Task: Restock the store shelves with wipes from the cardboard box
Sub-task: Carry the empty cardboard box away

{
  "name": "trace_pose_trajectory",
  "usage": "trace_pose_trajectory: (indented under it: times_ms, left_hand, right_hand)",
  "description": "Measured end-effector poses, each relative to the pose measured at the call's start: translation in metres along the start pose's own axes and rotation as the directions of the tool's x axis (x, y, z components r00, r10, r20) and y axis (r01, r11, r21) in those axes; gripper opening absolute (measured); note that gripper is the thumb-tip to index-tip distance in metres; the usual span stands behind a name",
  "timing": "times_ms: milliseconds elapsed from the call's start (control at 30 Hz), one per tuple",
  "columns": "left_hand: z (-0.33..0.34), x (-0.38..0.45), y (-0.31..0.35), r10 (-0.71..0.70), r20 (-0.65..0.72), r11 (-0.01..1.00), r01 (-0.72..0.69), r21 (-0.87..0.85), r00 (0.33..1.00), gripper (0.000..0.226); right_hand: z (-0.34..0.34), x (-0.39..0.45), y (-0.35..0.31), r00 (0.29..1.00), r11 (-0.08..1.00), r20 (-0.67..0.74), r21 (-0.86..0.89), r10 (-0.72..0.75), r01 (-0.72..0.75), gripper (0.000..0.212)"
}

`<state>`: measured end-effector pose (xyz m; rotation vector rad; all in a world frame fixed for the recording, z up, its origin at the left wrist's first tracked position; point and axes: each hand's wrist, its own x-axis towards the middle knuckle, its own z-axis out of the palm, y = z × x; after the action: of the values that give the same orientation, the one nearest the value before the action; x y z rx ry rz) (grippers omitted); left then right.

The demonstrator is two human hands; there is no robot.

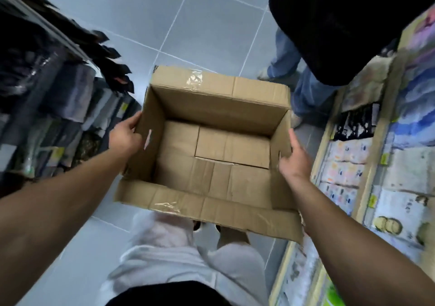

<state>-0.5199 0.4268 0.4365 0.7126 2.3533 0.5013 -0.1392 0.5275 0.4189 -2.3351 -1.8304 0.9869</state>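
Cardboard box (211,145) sits centre frame, open top, all four flaps out, tape scraps on the 12 and 6 o'clock flaps. Inside shows only bare cardboard bottom flaps, no wipes visible in it. Left hand (126,134) at 9 o'clock of the box, fingers wrapped over the left wall's rim, thumb outside: grasping the box wall. Right hand (294,158) at 3 o'clock, palm flat against the outside of the right wall, fingers extended up along it; looks like pressing rather than a closed grasp, can't tell if fingertips hook the rim. Whether the box is lifted or on the tiled floor (207,21) can't be told; it overlaps the wearer's knees at 6 o'clock. Shelves (367,164) at 3 o'clock carry rows of light packets, probably the wipes, blurred, labels unreadable. Dark-goods rack (54,108) at 9 o'clock. Another person's legs (303,89) in jeans stand at 1 o'clock, just beside the box's far right corner. Judgement: unloading step looks done, box appears emptied, so this is handling the empty box, task near its end. Next move likely calls for a firm two-sided hold, right hand needs to close on the rim, then carry or fold the box away, steering clear of the legs and the shelf edge.
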Motion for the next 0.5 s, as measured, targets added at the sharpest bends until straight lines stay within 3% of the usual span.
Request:
trace_pose_trajectory:
  times_ms: [300, 500]
  left_hand:
    - [-0.058, 0.148, 0.017, -0.079, -0.027, 0.991, 0.075, -0.108, 0.997, 0.057]
    - [-0.109, 0.243, 0.091, -0.06, -0.1, 0.985, 0.043, -0.169, 0.993, 0.058]
  right_hand:
    - [0.011, 0.126, -0.176, 0.994, 0.99, 0.072, -0.107, -0.086, 0.093, 0.086]
    - [-0.009, 0.206, -0.288, 0.992, 0.989, 0.069, -0.094, -0.11, 0.116, 0.097]
